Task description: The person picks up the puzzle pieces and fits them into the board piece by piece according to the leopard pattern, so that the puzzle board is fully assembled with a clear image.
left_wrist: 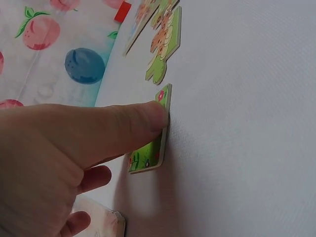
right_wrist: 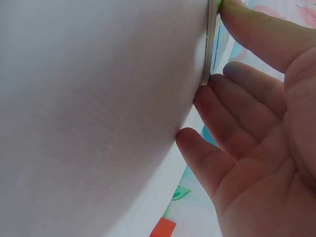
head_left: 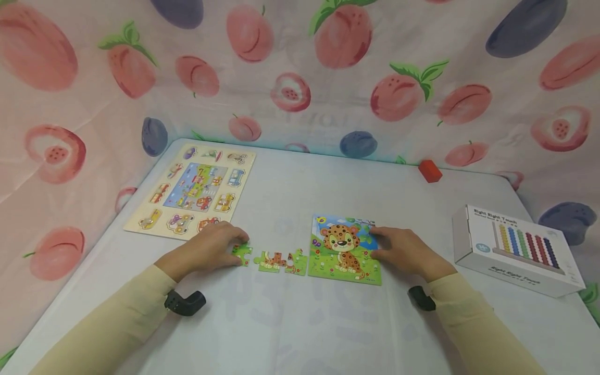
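My left hand [head_left: 211,246] pinches a green jigsaw puzzle piece [head_left: 244,254] on the table. In the left wrist view, the thumb [left_wrist: 157,116] lies on one edge of that piece; the index finger is hidden. Just to the right lie joined puzzle pieces [head_left: 272,261] with leopard spots and grass, short of the held piece. Beyond them is a square leopard puzzle picture [head_left: 347,255], flat on the table. At its right edge rests my right hand [head_left: 405,252], thumb and fingertips touching the side, the fingers fairly straight in the right wrist view.
A wooden vehicle puzzle board [head_left: 159,221] lies at the back left. On the right stands a white box [head_left: 520,278] picturing bead columns. A red block [head_left: 429,171] sits near the back edge, before a fruit-patterned cloth [head_left: 328,99].
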Motion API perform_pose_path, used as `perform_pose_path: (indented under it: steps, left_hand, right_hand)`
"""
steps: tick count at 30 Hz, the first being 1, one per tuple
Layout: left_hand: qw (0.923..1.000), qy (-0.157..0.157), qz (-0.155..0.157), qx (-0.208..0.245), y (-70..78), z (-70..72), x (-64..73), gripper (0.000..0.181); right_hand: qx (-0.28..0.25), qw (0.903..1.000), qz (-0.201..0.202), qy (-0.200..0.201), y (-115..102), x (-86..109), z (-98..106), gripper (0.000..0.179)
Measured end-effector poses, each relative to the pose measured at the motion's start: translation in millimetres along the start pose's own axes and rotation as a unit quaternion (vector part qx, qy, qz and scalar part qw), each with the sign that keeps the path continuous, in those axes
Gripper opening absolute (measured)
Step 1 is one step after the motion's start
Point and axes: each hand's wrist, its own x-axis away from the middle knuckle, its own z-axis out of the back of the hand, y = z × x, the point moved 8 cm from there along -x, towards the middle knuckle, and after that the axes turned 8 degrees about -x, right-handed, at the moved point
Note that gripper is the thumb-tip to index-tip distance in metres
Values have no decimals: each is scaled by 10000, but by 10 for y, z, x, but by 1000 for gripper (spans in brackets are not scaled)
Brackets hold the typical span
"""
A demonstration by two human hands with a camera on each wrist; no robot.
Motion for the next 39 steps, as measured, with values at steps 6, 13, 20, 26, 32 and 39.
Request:
perform_pose_path:
  steps: [6,13,20,26,32,39]
  left_hand:
    - [10000,-15,28,33,-9,7,-16,47]
    - [9999,-42,99,71,3,11,-1,47]
    - [9999,107,25,-112,73,125,0,45]
    - [9997,120,-187,-122,199,178,-66,45]
    - [9993,65,-330,-177,369,177,-164,47]
    - [9979,71,-630,-119,596,120,-277,47]
  right_hand:
    - [-12,10000,4,4,-3,7,5,64]
    - [-11,10000,25,-25,-25,10,5,64]
    - [-4,10000,38,6,-32,12,9,63]
    - [71,9999,69,18,-32,11,11,63]
    - [87,10000,35,5,-28,11,12,63]
    - [59,10000,-14,-20,-29,14,11,63]
